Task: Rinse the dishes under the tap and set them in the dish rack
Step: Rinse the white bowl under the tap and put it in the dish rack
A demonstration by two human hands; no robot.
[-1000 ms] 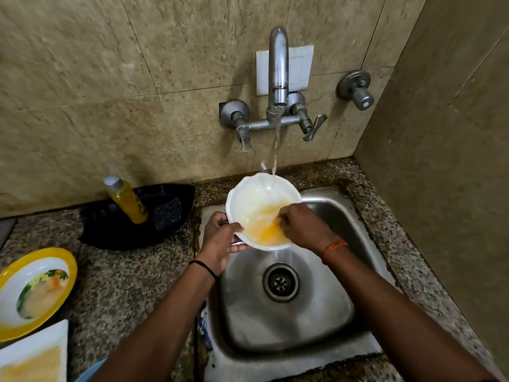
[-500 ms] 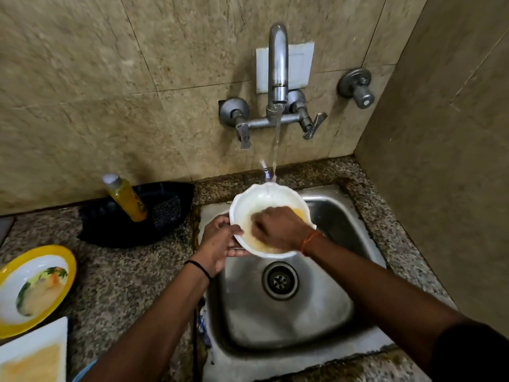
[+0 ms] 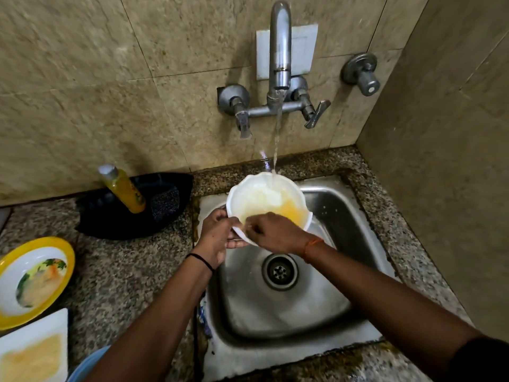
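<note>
A white bowl [image 3: 264,199] with a scalloped rim is held tilted over the steel sink [image 3: 344,216], directly under the tap [image 3: 279,51]. A thin stream of water [image 3: 276,144] falls from the spout onto the far rim of the bowl. Yellow-orange liquid is pooled in the lower part of the bowl, just beyond the right fingers.

The left hand [image 3: 216,238] grips the bowl at its near left edge; its fingers are curled round the rim and underside, clamped on the bowl. A black band sits on that wrist. The right hand [image 3: 275,234] reaches over the near rim, with its fingers bent down into the bowl against the inner wall; whether they pinch the rim or only rub it cannot be told. An orange thread is tied on that wrist.

The drain [image 3: 280,271] lies below the right hand, toward the person.

On the speckled worktop [image 3: 132,266], left of the left fingers, a black tray [image 3: 110,221] holds a yellow bottle [image 3: 124,190] and a dark scrub pad [image 3: 165,201]. Further left, well apart from the hands, sit a yellow-rimmed plate [image 3: 59,252] with food residue and a white square plate [image 3: 41,323] smeared with yellow. No dish rack can be made out.
</note>
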